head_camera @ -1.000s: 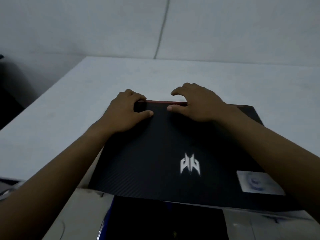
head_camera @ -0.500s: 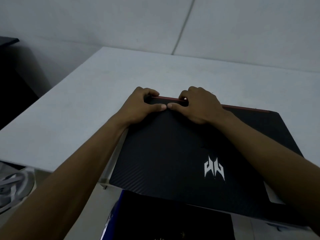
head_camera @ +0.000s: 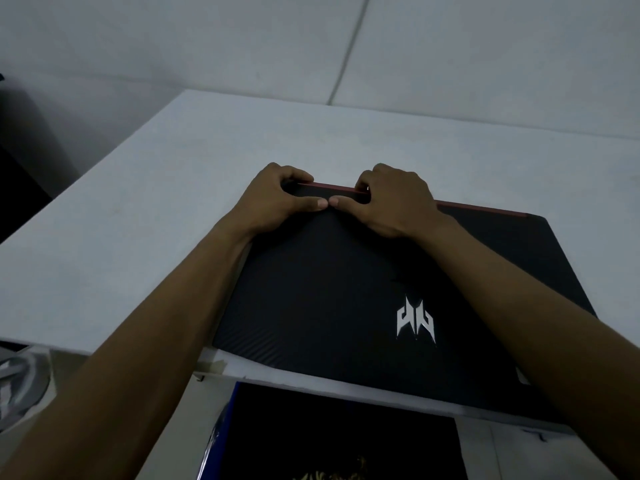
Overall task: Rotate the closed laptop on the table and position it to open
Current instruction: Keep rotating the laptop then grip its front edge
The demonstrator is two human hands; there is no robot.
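Observation:
A closed black laptop [head_camera: 346, 299] with a white logo and a red far edge lies flat on the white table [head_camera: 145, 216], near its front edge. My left hand [head_camera: 273, 199] grips the laptop's far edge, fingers curled over it and thumb flat on the lid. My right hand [head_camera: 391, 199] grips the same edge just to the right. The two thumb tips touch on the lid. My forearms cross over the laptop and hide its left and right sides.
A grey wall with a seam stands behind the table. A dark object [head_camera: 332, 434] with a blue edge lies below the table's front edge. Something grey [head_camera: 17, 382] sits low at the left, and a dark shape is at the far left.
Both hands have closed in along the far edge until the thumbs meet. The laptop now sits further right and lower in view, its lid sticker out of sight.

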